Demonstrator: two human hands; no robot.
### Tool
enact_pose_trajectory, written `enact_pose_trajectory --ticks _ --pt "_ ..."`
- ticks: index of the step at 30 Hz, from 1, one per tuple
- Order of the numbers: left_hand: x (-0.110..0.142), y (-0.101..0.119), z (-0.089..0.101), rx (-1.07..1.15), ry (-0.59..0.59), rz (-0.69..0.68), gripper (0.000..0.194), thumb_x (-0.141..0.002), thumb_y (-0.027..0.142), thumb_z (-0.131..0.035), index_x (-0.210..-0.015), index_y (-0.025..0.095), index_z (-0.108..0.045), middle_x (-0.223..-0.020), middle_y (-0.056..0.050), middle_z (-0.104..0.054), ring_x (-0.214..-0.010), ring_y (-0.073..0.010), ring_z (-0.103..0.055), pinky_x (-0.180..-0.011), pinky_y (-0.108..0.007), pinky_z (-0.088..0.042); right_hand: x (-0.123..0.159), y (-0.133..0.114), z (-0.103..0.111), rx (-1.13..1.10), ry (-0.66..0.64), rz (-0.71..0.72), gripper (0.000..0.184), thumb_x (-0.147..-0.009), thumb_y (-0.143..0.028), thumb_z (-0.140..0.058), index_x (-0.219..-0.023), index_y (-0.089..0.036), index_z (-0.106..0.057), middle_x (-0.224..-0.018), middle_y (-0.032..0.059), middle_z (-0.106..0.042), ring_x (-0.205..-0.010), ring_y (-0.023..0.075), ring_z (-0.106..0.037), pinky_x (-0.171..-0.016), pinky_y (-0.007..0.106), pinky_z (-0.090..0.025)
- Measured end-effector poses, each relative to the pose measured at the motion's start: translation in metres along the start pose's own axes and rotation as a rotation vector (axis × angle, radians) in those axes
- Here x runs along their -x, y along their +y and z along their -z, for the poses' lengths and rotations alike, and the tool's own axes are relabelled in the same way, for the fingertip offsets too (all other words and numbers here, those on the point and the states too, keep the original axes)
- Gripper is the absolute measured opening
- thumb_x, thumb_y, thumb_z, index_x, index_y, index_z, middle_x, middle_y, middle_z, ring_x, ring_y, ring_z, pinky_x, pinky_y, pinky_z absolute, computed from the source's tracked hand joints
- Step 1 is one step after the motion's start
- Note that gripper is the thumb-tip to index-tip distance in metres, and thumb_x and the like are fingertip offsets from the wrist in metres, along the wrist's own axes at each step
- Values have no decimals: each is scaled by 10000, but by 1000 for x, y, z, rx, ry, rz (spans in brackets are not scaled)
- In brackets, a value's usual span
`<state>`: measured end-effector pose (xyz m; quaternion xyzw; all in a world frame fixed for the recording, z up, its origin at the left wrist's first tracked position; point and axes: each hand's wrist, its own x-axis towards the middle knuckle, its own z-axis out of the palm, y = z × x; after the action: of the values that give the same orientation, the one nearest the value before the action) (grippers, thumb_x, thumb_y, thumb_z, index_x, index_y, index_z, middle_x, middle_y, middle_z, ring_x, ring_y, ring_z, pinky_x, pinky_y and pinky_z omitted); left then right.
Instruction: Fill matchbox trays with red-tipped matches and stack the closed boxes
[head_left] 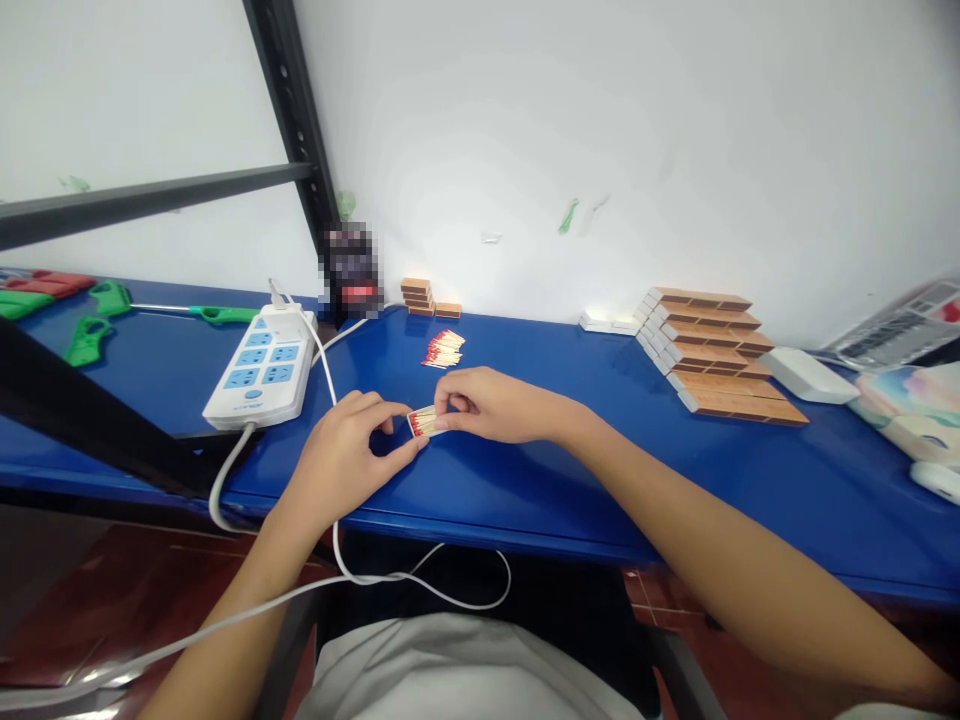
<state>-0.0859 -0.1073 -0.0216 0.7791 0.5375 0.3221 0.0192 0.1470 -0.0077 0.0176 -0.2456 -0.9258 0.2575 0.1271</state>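
A small white matchbox tray (410,424) filled with red-tipped matches (423,420) is over the blue table, near its front edge. My left hand (349,455) grips the tray's left end, with index finger on the far side and thumb on the near side. Curled fingers and thumb of my right hand (487,405) pinch at the pale ends of the matches, covering the tray's right end. Behind my hands lies a loose pile of matches (444,348), their red heads mostly to the left.
A small stack of matchboxes (417,293) stands by the wall. Several long stepped rows of matchboxes (709,355) and white trays (609,323) are to the right. At left are a power strip (259,370), white cable (325,365), green lighters (90,340) and a black shelf post (296,110).
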Motion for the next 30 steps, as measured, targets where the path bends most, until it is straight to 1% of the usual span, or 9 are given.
enact_pose_trajectory --ticks 3,6,9,12,14,18,21,26,30 --pt "0 0 0 -1 5 -7 227 -947 414 -755 -1073 225 -771 -849 -17 -669 -848 -212 -597 -795 -345 -479 -10 11 -3 20 156 -40 151 -1025 -311 -648 -956 -184 -688 -739 -36 -551 -663 121 -468 -654 269 -337" --pt "1 -1 0 1 0 -9 227 -950 410 -755 -1087 231 -774 -846 -12 -666 -842 -206 -596 -798 -342 -479 -22 24 -8 176 294 -138 148 -1027 -237 -634 -1122 -163 -721 -844 16 -645 -729 143 -524 -698 282 -354" --pt "1 -2 -1 1 1 -9 229 -953 420 -753 -1082 232 -775 -845 -10 -665 -837 -204 -592 -802 -343 -480 -30 33 -13 312 281 -193 222 -1032 -207 -615 -1210 -164 -740 -970 69 -702 -806 171 -576 -717 296 -360" --pt "0 -2 -2 3 5 -10 236 -951 427 -754 -1084 233 -774 -846 -12 -667 -843 -208 -597 -807 -344 -480 -33 34 -17 343 284 -215 236 -1046 -229 -592 -1213 -178 -751 -1023 82 -718 -836 183 -601 -722 304 -364" --pt "0 -1 -1 6 8 -10 237 -951 431 -753 -1082 234 -773 -847 -15 -668 -845 -212 -602 -807 -345 -481 -34 34 -18 318 305 -220 205 -1039 -225 -606 -1169 -181 -759 -1004 72 -719 -830 178 -605 -726 300 -367" --pt "1 -1 0 1 2 -6 231 -952 431 -747 -1071 235 -774 -838 -15 -660 -839 -211 -596 -793 -345 -481 -37 34 -20 216 344 -239 98 -1002 -251 -685 -998 -185 -757 -844 17 -686 -765 154 -580 -705 281 -357" --pt "1 -1 0 -7 -7 -7 238 -955 437 -741 -1076 235 -775 -840 -16 -662 -841 -210 -593 -792 -347 -484 -39 34 -21 185 338 -261 138 -1002 -287 -709 -922 -177 -731 -814 5 -666 -736 139 -551 -683 273 -337" --pt "0 -1 0 -11 -13 -2 239 -960 435 -733 -1083 235 -775 -851 -20 -670 -842 -208 -600 -816 -355 -488 -37 28 -19 200 273 -218 116 -1030 -240 -681 -959 -151 -701 -928 38 -671 -798 140 -539 -744 271 -348" --pt "1 -1 0 -5 -4 -2 235 -958 426 -735 -1086 233 -776 -850 -18 -665 -837 -204 -592 -794 -349 -489 -25 14 -10 146 272 -124 131 -1044 -250 -661 -963 -149 -679 -911 30 -642 -832 149 -534 -771 274 -360"
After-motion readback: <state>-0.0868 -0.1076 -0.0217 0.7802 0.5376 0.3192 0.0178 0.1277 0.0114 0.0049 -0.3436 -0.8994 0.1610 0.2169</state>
